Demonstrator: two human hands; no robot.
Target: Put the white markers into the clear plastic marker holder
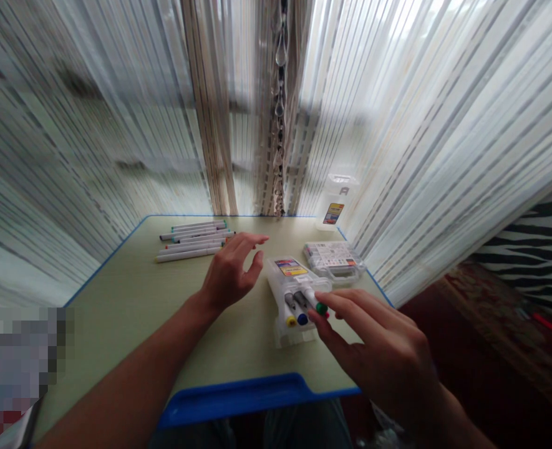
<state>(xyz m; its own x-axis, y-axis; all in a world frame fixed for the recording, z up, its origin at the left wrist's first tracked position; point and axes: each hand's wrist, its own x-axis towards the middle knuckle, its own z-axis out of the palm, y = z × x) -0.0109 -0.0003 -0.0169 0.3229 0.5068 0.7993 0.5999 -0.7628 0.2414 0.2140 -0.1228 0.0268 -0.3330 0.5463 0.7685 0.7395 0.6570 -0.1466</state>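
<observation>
A clear plastic marker case (pixel 278 284) lies on the table with its mouth toward me. Inside it are several markers, among them one with a yellow end (pixel 291 321) and one with a blue end (pixel 302 319). My right hand (pixel 373 337) pinches a green-ended marker (pixel 321 308) at the case's mouth, thumb and fingers around its end. Left of the case, my left hand (pixel 233 271) hovers with fingers stretched and thumb apart, holding nothing. Beyond it, several white markers (pixel 189 252) with coloured ends lie side by side at the table's far left.
A second clear case with a handle (pixel 334 259) lies at the table's right, and a clear lid with a label (pixel 336 202) stands behind it. The table (pixel 130 337) has a blue edge and a front trough (pixel 238 394). Striped curtains (pixel 140 112) hang behind.
</observation>
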